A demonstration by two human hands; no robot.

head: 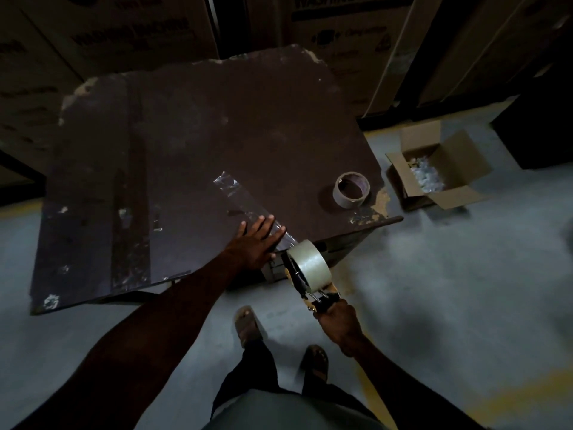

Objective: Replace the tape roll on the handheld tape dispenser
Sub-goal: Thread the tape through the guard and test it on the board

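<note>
A handheld tape dispenser (302, 282) carries a full roll of clear tape (308, 264) and hangs just off the near edge of the dark table (186, 135). My right hand (336, 321) grips its handle from below. A strip of clear tape (238, 197) runs from the dispenser diagonally up and left across the tabletop. My left hand (257, 240) lies flat with straight fingers, pressing the near end of that strip onto the table. A nearly used-up brown tape roll (352, 190) lies flat near the table's right edge.
An open cardboard box (440, 169) with shiny scraps stands on the grey floor to the right of the table. Large cardboard cartons (341, 35) line the back. My two feet (248, 324) stand on the floor below the table's near edge.
</note>
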